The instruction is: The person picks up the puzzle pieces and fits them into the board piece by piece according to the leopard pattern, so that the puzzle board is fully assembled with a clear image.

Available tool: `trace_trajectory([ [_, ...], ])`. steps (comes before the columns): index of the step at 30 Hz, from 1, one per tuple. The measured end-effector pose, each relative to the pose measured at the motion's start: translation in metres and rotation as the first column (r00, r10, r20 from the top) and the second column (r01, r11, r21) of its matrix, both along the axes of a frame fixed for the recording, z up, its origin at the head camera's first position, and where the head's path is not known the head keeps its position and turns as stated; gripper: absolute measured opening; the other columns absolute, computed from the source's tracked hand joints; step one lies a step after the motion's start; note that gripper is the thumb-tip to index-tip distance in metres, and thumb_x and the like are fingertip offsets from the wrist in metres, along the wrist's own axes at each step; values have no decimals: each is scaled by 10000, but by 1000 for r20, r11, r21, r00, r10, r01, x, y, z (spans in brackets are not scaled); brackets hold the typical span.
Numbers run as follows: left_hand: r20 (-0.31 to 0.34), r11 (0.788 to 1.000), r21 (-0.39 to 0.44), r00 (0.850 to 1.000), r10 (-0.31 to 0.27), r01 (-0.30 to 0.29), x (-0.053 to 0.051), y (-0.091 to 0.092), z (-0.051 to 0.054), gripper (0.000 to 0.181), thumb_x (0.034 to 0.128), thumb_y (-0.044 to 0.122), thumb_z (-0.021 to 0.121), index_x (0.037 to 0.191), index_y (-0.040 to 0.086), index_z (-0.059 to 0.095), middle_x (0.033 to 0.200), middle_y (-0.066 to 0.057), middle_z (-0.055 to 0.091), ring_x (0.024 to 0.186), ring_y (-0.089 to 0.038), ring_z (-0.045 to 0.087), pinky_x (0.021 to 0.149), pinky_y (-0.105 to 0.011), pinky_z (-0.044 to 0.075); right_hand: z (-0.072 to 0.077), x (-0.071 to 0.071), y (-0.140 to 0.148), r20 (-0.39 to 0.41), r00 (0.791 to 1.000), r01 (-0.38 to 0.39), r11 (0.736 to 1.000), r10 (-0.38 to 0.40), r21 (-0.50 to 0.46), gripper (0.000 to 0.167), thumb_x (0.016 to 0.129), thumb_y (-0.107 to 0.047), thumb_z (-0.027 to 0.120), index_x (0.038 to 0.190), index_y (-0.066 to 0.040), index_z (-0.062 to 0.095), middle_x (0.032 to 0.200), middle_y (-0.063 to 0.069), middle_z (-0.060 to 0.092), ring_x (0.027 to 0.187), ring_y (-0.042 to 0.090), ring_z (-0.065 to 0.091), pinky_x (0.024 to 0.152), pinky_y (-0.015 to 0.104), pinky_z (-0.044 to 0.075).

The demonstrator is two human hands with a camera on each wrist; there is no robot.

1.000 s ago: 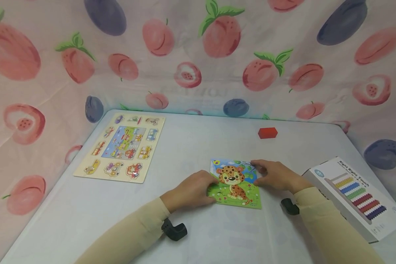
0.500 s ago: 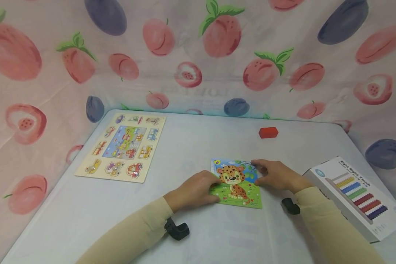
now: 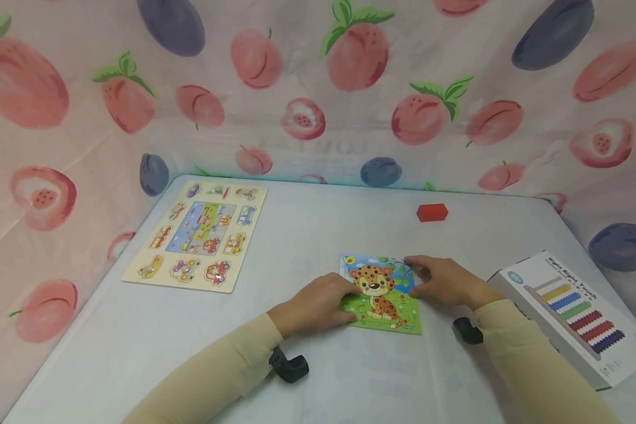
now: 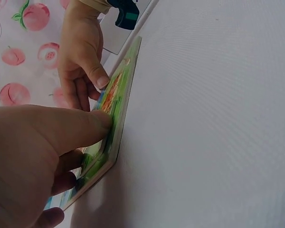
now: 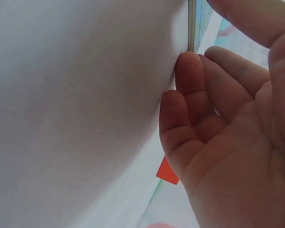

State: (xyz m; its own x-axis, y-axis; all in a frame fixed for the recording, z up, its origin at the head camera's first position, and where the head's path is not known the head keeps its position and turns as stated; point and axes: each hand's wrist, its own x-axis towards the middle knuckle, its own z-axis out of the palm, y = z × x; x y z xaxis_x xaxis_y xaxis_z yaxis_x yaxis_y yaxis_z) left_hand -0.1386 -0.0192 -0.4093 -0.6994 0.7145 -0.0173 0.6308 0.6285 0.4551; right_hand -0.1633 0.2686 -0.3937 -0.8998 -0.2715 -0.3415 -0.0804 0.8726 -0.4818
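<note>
A square leopard jigsaw puzzle (image 3: 384, 303) lies flat on the white table, with green grass and blue sky around the spotted cub. My left hand (image 3: 318, 303) is at its left side; in the left wrist view the thumb (image 4: 92, 124) lies on the picture and the other fingers bend at the left edge. There the picture layer's edge sits inside the rim of the backing board (image 4: 115, 151). My right hand (image 3: 445, 280) holds the upper right corner between thumb and fingers. In the right wrist view its fingertips (image 5: 189, 66) touch the board's edge.
A wooden vehicle puzzle board (image 3: 198, 235) lies at the back left. A red block (image 3: 431, 212) is at the back right. A white toy box (image 3: 572, 318) stands beside the right forearm. Peach-printed cloth (image 3: 302, 76) encloses the table's back and sides.
My left hand has slid slightly rightward across the leopard puzzle's left side. The right hand and the puzzle's backing board stay in place.
</note>
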Motion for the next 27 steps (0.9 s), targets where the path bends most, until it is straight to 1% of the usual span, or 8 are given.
trace_trajectory([
  [9,-4,1000,-1,1000,4,-4,-2,2,-1,440,889,280,771,1276,93,679,1208,-3,664,1138,-148,559,977,-286,440,1,0,-1,3,1000,-2,1000,2,6,776,860,-297,796,1507,-67,436,1357,228,543,1207,406,497,990,610,425],
  [17,-17,1000,22,1000,5,-5,0,1,1,440,871,269,778,1260,92,675,1180,8,662,1120,-144,554,969,-281,439,1,1,-1,9,1000,3,1000,-3,6,787,854,-310,802,1509,-73,436,1364,226,542,1222,410,491,999,617,412],
  [20,-9,1000,26,1000,2,-2,0,1,1,427,877,255,774,1259,89,680,1172,4,664,1123,-149,556,975,-286,439,1,0,0,9,1000,7,1000,-7,5,787,852,-309,803,1509,-75,437,1363,226,542,1222,411,490,995,615,417],
  [27,11,1000,-5,1000,-9,9,0,0,1,408,902,225,751,1283,101,676,1187,9,658,1120,-127,548,971,-269,434,-1,0,0,4,1000,9,1000,-9,3,787,851,-307,805,1508,-73,440,1352,221,547,1211,407,495,983,601,435],
])
